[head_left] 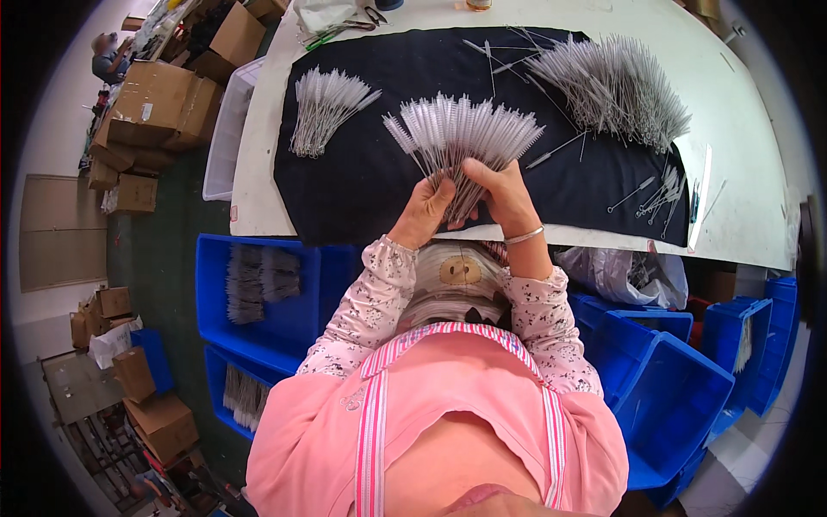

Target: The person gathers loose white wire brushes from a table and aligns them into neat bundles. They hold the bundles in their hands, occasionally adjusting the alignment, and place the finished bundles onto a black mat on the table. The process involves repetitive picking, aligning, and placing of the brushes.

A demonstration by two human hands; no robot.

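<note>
A thick bundle of thin wire-handled brushes [465, 129] with pale bristles fans out away from me. My left hand [424, 207] is closed around the wire handles on one side. My right hand [504, 196], with a bangle at its wrist, grips the same bundle from the other side, thumb lying across the wires. Below them is a black cloth [345, 194] on the white table. To the left on the cloth lies a smaller bunch of brushes [327, 108]. A large heap of brushes [612, 95] spreads at the far right, with several loose brushes [551, 151] between.
A few brushes [663, 194] lie at the cloth's right corner. Blue bins [301, 297] holding brush bundles stand at the left, and more blue bins [663, 388] at the right. Pliers [332, 34] lie at the table's far left. Cardboard boxes [155, 103] are stacked beyond; a person [108, 60] is there.
</note>
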